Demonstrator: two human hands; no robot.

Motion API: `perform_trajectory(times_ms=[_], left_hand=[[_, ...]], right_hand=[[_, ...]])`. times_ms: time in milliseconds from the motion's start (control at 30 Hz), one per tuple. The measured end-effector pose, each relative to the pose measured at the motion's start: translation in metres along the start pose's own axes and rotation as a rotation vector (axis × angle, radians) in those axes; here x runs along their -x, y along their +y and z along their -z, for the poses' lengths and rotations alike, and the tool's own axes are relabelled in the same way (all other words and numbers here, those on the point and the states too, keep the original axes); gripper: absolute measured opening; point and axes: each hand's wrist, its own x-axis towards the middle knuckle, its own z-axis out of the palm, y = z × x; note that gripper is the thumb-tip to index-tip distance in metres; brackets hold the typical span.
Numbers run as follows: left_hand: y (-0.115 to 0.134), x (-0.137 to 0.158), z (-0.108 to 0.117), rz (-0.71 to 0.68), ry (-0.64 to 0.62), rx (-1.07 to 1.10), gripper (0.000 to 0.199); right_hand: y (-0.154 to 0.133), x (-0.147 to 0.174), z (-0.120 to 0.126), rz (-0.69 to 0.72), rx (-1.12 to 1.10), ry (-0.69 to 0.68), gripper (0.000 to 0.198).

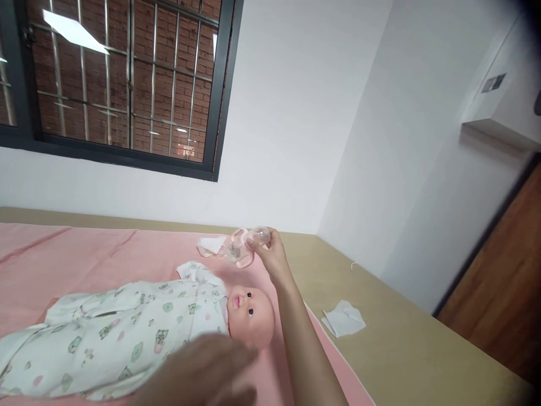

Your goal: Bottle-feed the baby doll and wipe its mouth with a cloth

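A clear baby bottle with pale pink handles point(239, 252) is tilted above the pink sheet, its capped end to the right. My right hand point(273, 248) is closed around that end. A doll point(253, 310) lies on its back, head to the right, in white clothing point(139, 316) printed with small animals and leaves. My left hand point(203, 366) is blurred in front of the doll's chest, low in the view. Its fingers look stretched out with the thumb apart, and nothing shows in them. Whether it touches the doll, I cannot tell.
The pink sheet point(54, 259) covers part of a wooden surface point(406, 344). A white tissue point(210, 246) lies behind the bottle, and a folded white one point(344, 318) sits to the right. White walls and a barred window point(127, 84) stand behind.
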Motion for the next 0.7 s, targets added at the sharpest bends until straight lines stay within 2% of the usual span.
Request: perform_trajectory(times_ms=[133,267,433,567,700], left_hand=[[-0.053,-0.015,0.022,0.205,0.11,-0.149,0.042],[-0.084,-0.02,0.041,0.402,-0.044,-0.107,0.059],[-0.088,-0.028,0.049,0.579,-0.156,0.109,0.061],[-0.081,-0.035,0.054,0.638,-0.225,0.144,0.042],[-0.079,-0.038,0.056,0.614,-0.284,0.121,0.024]], right_hand=[[-0.036,0.033,-0.03,-0.019,-0.101,-0.271,0.052],[-0.056,0.063,-0.054,-0.057,-0.151,-0.378,0.056],[-0.066,0.085,-0.07,0.015,-0.102,-0.426,0.058],[-0.066,0.088,-0.072,0.071,-0.084,-0.467,0.056],[-0.064,0.085,-0.069,0.031,-0.067,-0.492,0.048]])
